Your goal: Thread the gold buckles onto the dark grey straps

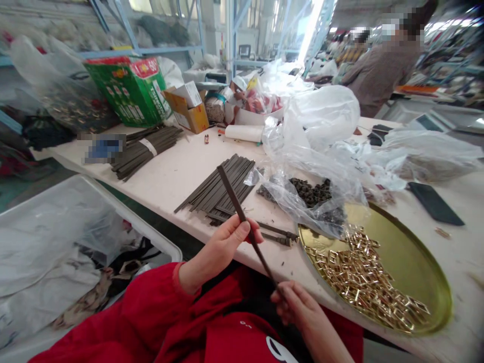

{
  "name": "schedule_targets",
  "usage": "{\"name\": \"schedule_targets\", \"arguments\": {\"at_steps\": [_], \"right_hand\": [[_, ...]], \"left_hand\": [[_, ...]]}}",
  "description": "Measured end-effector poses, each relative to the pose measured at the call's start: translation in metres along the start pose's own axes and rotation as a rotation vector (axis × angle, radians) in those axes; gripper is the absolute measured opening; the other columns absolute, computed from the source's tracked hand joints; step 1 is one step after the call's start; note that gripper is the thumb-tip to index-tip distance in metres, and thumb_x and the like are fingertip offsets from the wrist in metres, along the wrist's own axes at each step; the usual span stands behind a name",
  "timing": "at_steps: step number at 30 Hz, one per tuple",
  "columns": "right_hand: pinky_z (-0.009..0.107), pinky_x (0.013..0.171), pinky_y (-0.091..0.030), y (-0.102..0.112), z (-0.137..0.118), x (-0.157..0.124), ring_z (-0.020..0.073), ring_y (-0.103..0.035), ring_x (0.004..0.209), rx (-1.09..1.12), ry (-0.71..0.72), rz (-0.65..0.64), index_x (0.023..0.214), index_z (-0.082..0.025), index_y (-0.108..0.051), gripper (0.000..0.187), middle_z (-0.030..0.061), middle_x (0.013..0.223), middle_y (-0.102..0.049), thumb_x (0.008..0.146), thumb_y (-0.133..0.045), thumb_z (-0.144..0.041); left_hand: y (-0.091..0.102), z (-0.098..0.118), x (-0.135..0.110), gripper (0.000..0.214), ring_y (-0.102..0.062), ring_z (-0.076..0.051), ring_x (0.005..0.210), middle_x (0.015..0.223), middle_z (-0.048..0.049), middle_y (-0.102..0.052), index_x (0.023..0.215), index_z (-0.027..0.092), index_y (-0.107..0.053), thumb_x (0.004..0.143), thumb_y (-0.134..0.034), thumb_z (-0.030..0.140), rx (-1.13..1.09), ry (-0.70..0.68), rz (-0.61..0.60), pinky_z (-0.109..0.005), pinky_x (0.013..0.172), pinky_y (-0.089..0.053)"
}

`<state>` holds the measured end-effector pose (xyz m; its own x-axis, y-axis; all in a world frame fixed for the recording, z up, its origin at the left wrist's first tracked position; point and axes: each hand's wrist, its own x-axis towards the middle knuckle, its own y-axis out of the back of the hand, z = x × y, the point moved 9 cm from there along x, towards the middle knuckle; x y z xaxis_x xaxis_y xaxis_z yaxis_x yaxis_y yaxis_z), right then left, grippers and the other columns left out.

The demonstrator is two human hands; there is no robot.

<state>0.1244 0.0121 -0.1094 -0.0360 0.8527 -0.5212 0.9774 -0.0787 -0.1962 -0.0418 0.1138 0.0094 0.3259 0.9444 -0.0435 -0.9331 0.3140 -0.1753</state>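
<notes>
My left hand (pixel 230 239) pinches a long, narrow dark brown strap (pixel 231 194) near its middle. The strap slants from above the table edge down toward my lap, where my right hand (pixel 297 307) is closed on its lower end. Just beyond lies a fanned pile of similar straps (pixel 219 184). Two straps with metal-tipped ends (pixel 278 234) lie at the table's front edge. To the right, a gold tray (pixel 412 247) bears many gold rectangular buckles (pixel 363 277). A clear plastic bag (pixel 321 214) of small dark pieces (pixel 312 191) overlaps the tray's rim.
A banded bundle of straps (pixel 151 146) lies back left, near a green carton (pixel 126 91) and a yellow box (pixel 189 111). A plastic bin (pixel 166 242) of scraps stands left of my lap. A dark flat piece (pixel 434 201) lies at right. Another person (pixel 385 65) stands behind.
</notes>
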Motion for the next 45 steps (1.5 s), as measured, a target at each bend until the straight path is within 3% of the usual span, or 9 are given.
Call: {"name": "schedule_targets", "arguments": {"at_steps": [3, 7, 9, 15, 19, 26, 35, 40, 45], "right_hand": [[0.026, 0.061, -0.044, 0.001, -0.034, -0.002, 0.0161, -0.054, 0.07, -0.187, 0.171, 0.067, 0.082, -0.019, -0.063, 0.033, 0.0033, 0.077, -0.061, 0.067, -0.066, -0.048], [0.025, 0.056, -0.043, 0.009, -0.083, 0.001, 0.0131, -0.052, 0.064, 0.053, 0.29, 0.073, 0.096, -0.02, -0.058, 0.041, 0.0025, 0.078, -0.061, 0.076, -0.053, -0.055], [0.022, 0.052, -0.04, 0.011, -0.093, 0.006, 0.0104, -0.05, 0.058, 0.154, 0.298, 0.074, 0.087, -0.02, -0.058, 0.033, -0.0001, 0.071, -0.059, 0.076, -0.057, -0.051], [0.016, 0.045, -0.035, -0.002, -0.065, 0.025, 0.0056, -0.046, 0.046, 0.319, 0.096, 0.051, 0.068, -0.018, -0.051, 0.025, -0.0047, 0.055, -0.056, 0.068, -0.069, -0.036], [0.016, 0.043, -0.033, -0.014, -0.045, 0.031, 0.0059, -0.045, 0.045, 0.354, -0.002, 0.0, 0.063, -0.017, -0.049, 0.026, -0.0046, 0.052, -0.054, 0.07, -0.066, -0.036], [0.015, 0.041, -0.03, -0.032, -0.014, 0.037, 0.004, -0.041, 0.041, 0.522, -0.276, -0.106, 0.054, -0.014, -0.05, 0.028, -0.0053, 0.049, -0.045, 0.069, -0.064, -0.032], [0.017, 0.042, -0.03, -0.029, -0.024, 0.038, 0.0052, -0.04, 0.044, 0.474, -0.195, -0.11, 0.058, -0.016, -0.049, 0.03, -0.0049, 0.051, -0.045, 0.072, -0.063, -0.038], [0.016, 0.042, -0.03, 0.019, -0.059, 0.034, 0.0048, -0.037, 0.045, 0.467, 0.066, 0.105, 0.062, -0.018, -0.047, 0.027, -0.007, 0.051, -0.045, 0.065, -0.07, -0.031], [0.017, 0.044, -0.031, 0.073, -0.072, 0.018, 0.0064, -0.038, 0.048, 0.394, 0.231, 0.3, 0.064, -0.019, -0.046, 0.027, -0.0061, 0.053, -0.046, 0.066, -0.07, -0.033]], "left_hand": [[-0.018, 0.005, 0.002, 0.024, -0.036, -0.007, 0.049, 0.054, 0.0065, -0.04, 0.098, 0.017, -0.052, 0.087, -0.043, 0.036, 0.137, 0.063, -0.144, -0.02, 0.051, -0.03], [-0.041, -0.022, -0.015, 0.025, -0.029, -0.006, 0.045, 0.05, 0.0085, -0.033, 0.099, 0.015, -0.05, 0.087, -0.041, 0.035, 0.249, 0.277, -0.396, -0.019, 0.044, -0.023], [-0.046, -0.04, -0.027, 0.025, -0.03, -0.006, 0.044, 0.05, 0.0085, -0.036, 0.098, 0.015, -0.049, 0.086, -0.04, 0.035, 0.242, 0.387, -0.477, -0.018, 0.043, -0.023], [-0.054, -0.071, -0.037, 0.015, -0.046, -0.005, 0.047, 0.063, 0.0043, -0.054, 0.094, 0.016, -0.045, 0.082, -0.043, 0.026, 0.056, 0.603, -0.475, -0.016, 0.045, -0.032], [-0.06, -0.079, -0.025, 0.011, -0.045, -0.003, 0.046, 0.07, 0.0024, -0.056, 0.087, 0.016, -0.047, 0.078, -0.049, 0.021, -0.115, 0.631, -0.394, -0.014, 0.041, -0.03], [-0.07, -0.09, -0.02, 0.013, -0.037, -0.001, 0.043, 0.068, 0.0023, -0.054, 0.088, 0.016, -0.046, 0.078, -0.053, 0.019, -0.411, 0.63, -0.394, -0.014, 0.038, -0.021], [-0.068, -0.093, -0.018, 0.014, -0.038, -0.001, 0.042, 0.073, 0.0015, -0.057, 0.089, 0.016, -0.047, 0.078, -0.054, 0.023, -0.335, 0.628, -0.404, -0.014, 0.038, -0.02], [-0.04, -0.089, -0.022, 0.013, -0.045, -0.005, 0.048, 0.066, 0.0026, -0.058, 0.085, 0.016, -0.048, 0.081, -0.05, 0.028, 0.145, 0.64, -0.511, -0.015, 0.044, -0.031], [0.037, -0.062, -0.016, 0.02, -0.051, -0.009, 0.055, 0.064, 0.0012, -0.059, 0.075, 0.016, -0.057, 0.077, -0.056, 0.036, 0.483, 0.546, -0.395, -0.019, 0.053, -0.04]]}}
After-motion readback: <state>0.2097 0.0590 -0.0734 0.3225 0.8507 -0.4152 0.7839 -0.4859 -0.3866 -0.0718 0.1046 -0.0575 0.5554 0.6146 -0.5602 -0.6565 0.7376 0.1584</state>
